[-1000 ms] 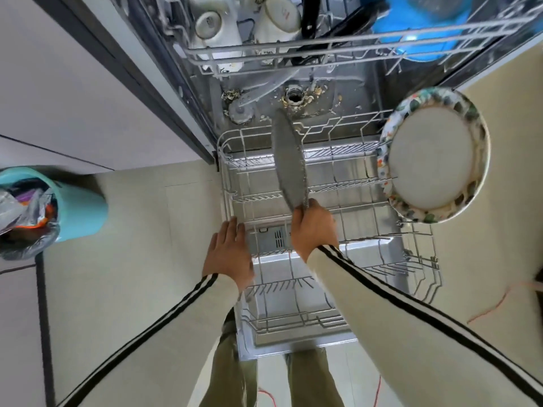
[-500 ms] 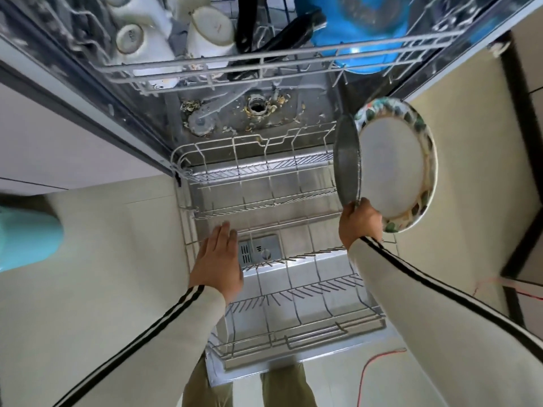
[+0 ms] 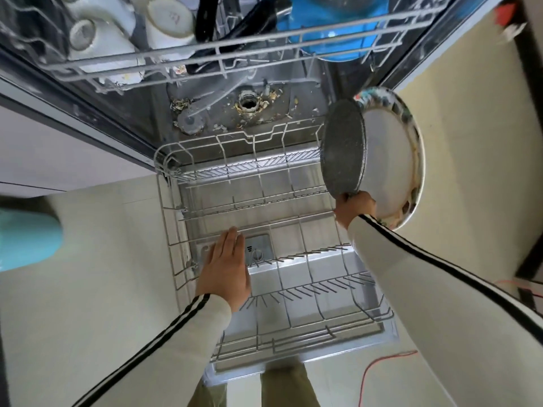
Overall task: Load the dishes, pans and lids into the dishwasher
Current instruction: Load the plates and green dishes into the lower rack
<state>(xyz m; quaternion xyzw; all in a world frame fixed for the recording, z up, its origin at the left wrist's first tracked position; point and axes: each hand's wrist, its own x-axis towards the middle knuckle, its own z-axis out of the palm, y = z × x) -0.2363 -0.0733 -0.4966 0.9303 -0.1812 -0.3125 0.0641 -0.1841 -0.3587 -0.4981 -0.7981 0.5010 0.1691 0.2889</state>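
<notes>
Since a second ago the grey plate (image 3: pixel 343 148) has travelled from the middle of the lower rack (image 3: pixel 173 245) to its right side, where it is held on edge just beside the flower-rimmed plate (image 3: pixel 390 160). The right hand (image 3: pixel 354 208) grips its lower rim with curled fingers. The left hand (image 3: pixel 226 268) hovers flat, fingers straight, over the rack's left part. Pale floor tiles (image 3: pixel 88 304) surround the open dishwasher, with one teal bin (image 3: pixel 26 239) at the left and one red cable (image 3: pixel 379 365). Two plates, two racks: the upper rack (image 3: pixel 264 58) carries two white mugs (image 3: pixel 170 22) and one blue bowl (image 3: pixel 332 22).
</notes>
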